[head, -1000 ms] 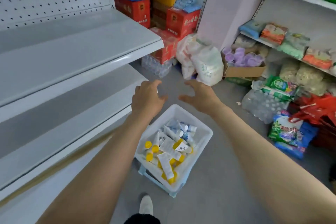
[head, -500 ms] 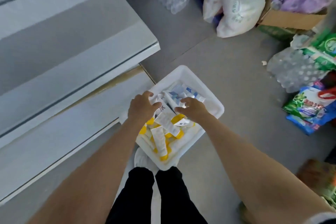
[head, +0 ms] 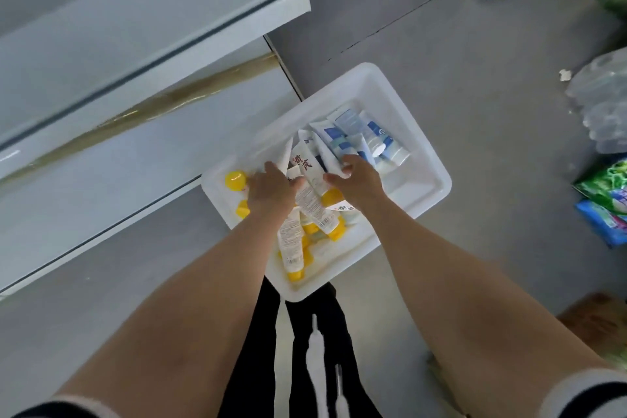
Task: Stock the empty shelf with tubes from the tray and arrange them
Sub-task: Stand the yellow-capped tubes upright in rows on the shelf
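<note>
Head view: white tray (head: pixel 420 180) of mixed tubes (head: pixel 307 180)

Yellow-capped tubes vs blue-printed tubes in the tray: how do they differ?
Yellow-capped tubes lie at the tray's near end; blue-printed tubes at its far end. Yellow-capped tubes bear red characters and black print; blue-printed tubes bear blue panels. Both are white squeeze tubes, piled loosely.
</note>
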